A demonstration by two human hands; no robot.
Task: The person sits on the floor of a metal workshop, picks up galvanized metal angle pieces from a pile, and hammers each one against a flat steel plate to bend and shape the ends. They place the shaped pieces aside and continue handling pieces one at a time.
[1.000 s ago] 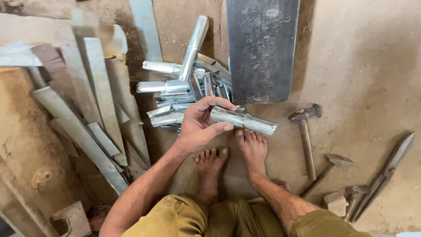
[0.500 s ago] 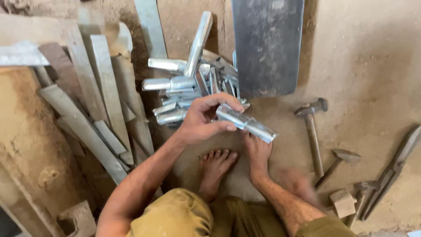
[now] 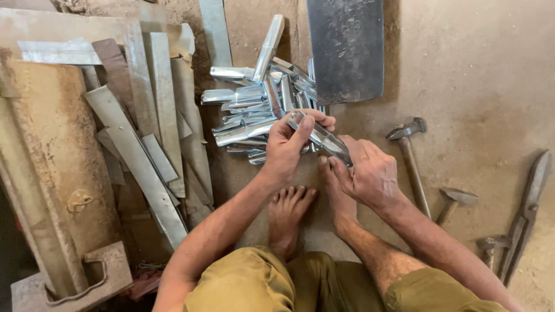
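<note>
I hold a short folded sheet-metal tube (image 3: pixel 321 137) over my bare feet. My left hand (image 3: pixel 289 147) grips its upper end, index finger laid along the top. My right hand (image 3: pixel 370 173) grips its lower end from the right. Just beyond the hands lies a pile of similar shiny metal tubes (image 3: pixel 254 110) on the dirt floor.
A dark metal plate (image 3: pixel 346 49) lies past the pile. Flat metal strips (image 3: pixel 150 127) and rusty sheet pieces (image 3: pixel 46 173) are stacked on the left. On the right lie a hammer (image 3: pixel 411 156), a smaller hammer (image 3: pixel 454 202), another hammer head (image 3: pixel 490 247) and tin snips (image 3: pixel 527 211).
My right hand came up from beside my foot and took hold of the tube's lower end. The tube tilted, and the view moved closer.
</note>
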